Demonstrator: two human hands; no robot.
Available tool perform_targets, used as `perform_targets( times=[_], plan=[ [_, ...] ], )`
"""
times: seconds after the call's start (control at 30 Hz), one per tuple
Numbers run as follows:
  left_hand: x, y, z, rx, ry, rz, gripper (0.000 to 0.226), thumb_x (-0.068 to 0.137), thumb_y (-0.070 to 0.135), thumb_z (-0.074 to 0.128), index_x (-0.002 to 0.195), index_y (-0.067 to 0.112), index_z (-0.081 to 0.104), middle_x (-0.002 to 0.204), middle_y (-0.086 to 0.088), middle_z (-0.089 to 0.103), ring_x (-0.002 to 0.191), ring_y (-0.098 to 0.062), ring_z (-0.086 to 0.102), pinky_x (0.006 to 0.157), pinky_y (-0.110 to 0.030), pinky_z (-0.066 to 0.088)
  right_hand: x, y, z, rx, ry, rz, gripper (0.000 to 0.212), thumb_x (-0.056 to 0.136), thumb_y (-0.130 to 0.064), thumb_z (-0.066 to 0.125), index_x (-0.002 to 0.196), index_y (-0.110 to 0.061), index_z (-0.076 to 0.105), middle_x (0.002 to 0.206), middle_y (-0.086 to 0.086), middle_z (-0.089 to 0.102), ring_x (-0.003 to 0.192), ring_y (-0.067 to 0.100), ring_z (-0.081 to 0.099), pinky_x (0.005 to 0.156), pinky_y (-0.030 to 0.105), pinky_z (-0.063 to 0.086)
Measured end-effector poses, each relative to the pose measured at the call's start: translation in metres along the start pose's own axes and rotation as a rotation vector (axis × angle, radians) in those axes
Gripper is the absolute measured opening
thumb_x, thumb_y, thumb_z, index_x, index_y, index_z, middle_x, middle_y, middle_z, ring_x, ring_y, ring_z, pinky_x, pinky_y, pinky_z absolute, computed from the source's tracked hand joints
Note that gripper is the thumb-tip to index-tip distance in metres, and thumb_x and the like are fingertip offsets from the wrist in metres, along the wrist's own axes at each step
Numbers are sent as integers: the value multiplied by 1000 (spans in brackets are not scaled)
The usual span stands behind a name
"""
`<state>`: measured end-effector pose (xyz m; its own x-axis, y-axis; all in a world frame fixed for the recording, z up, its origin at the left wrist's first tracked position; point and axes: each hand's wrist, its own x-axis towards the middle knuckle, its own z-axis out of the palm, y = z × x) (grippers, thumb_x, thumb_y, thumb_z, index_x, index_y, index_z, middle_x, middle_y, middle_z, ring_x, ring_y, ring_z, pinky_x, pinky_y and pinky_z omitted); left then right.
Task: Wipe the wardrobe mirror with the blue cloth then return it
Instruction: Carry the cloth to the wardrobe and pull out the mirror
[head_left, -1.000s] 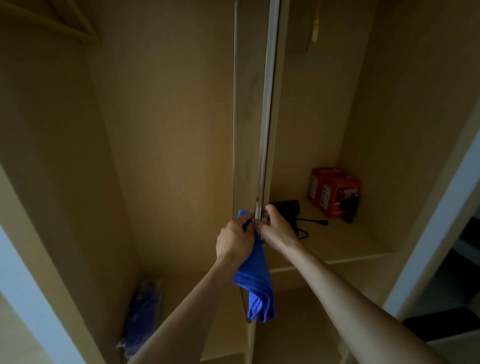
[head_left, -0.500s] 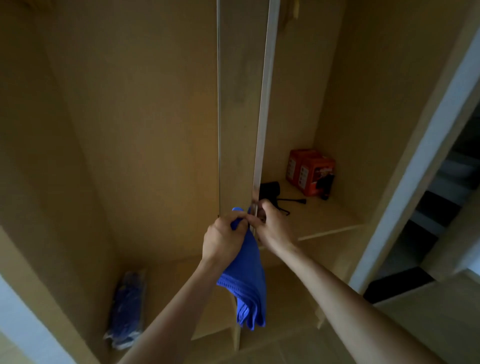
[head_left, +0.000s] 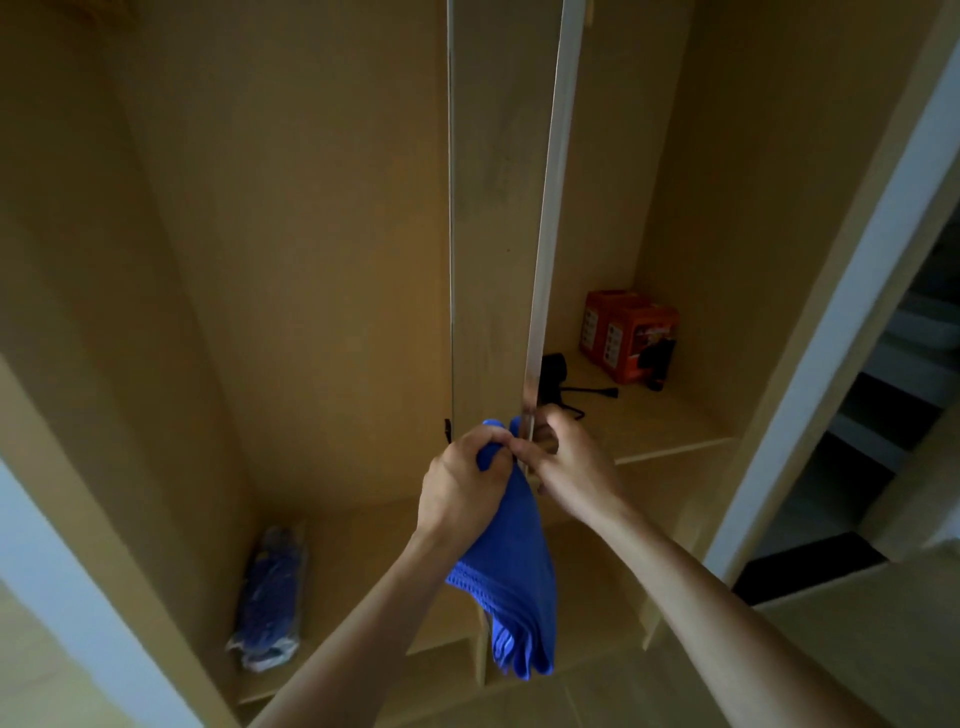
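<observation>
**Panel shows broader than a second ago; hands unmoved on it**

Since a second ago the view has drifted. The wardrobe mirror (head_left: 551, 208) presents a broader face, and more of the white door frame (head_left: 810, 364) shows at right. Both hands keep the same spot on the panel's front edge.

Hands close together, thumbs near touching. Left hand (head_left: 460, 486) clamps the bunched top of the blue cloth (head_left: 511, 582). The rest hangs free below the fist, just left of the bright edge strip. Right hand (head_left: 571, 473) pinches that strip, fingers curled round it.

Step, as I read it: drawing out or steadying the mirror so the glass can be reached. Wiping not yet begun. Panel is near edge-on, so I cannot tell which face carries the glass.

Next move calls for the right hand to brace the panel. The left should open the cloth flat against the glass, not wadded.

Cloth: strong blue, limp, folded in several layers, ribbed band across the lower part. Wet or dry, I cannot tell.

Also noted: red boxes (head_left: 631, 332) at the back right corner of the shelf (head_left: 665, 431), and a black device (head_left: 553, 371) with cable at the shelf's left edge. A blue packet (head_left: 270, 597) lies at the left edge of the wardrobe floor (head_left: 363, 571).
</observation>
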<state>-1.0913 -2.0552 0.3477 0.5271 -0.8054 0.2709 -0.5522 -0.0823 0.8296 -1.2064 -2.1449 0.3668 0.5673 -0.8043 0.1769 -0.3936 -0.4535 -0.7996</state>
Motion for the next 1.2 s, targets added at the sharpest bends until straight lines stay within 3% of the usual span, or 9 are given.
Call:
perform_targets(
  times=[0.07,0.17,0.53,0.93,1.07,1.2],
  plan=[
    [-5,3,2,-7,1,-9,20,100,22,56,99,35,71,98,16,72,92,-3,65,72,-17,50,-5,0,-5,-5,-16,-10,26,94,-47,62,113,-29,60,104,-10,68,91,10,66,80,45,58],
    [-12,7,5,-2,7,-15,20,100,21,56,98,35,71,99,16,72,93,-3,65,77,-25,54,-10,0,-12,-24,-49,-29,24,95,-46,62,108,-27,61,101,-8,68,87,12,66,78,45,58],
    [-33,19,19,36,95,-42,19,98,23,58,97,38,69,97,21,71,93,6,62,74,-15,50,-15,19,-22,-11,-109,-105,27,92,-57,58,106,-34,60,97,-14,66,89,5,64,79,39,57],
    [-27,38,54,-7,116,-16,20,99,22,60,95,39,71,93,28,69,91,9,63,72,-9,48,1,45,-48,-8,-129,-146,22,92,-59,56,107,-42,56,96,-18,65,87,-1,62,66,25,48],
    [-20,48,71,-6,72,-60,18,101,30,56,104,42,70,98,22,70,94,7,63,81,-23,55,8,60,-61,-22,-114,-147,27,94,-59,53,118,-45,54,96,-29,62,86,-12,58,66,16,45],
    [-13,60,87,-9,70,-68,22,101,28,56,111,40,71,102,17,72,96,-2,66,87,-37,58,19,73,-72,-50,-99,-139,31,97,-54,51,124,-39,55,106,-19,66,98,2,63,74,24,50]
  ],
)
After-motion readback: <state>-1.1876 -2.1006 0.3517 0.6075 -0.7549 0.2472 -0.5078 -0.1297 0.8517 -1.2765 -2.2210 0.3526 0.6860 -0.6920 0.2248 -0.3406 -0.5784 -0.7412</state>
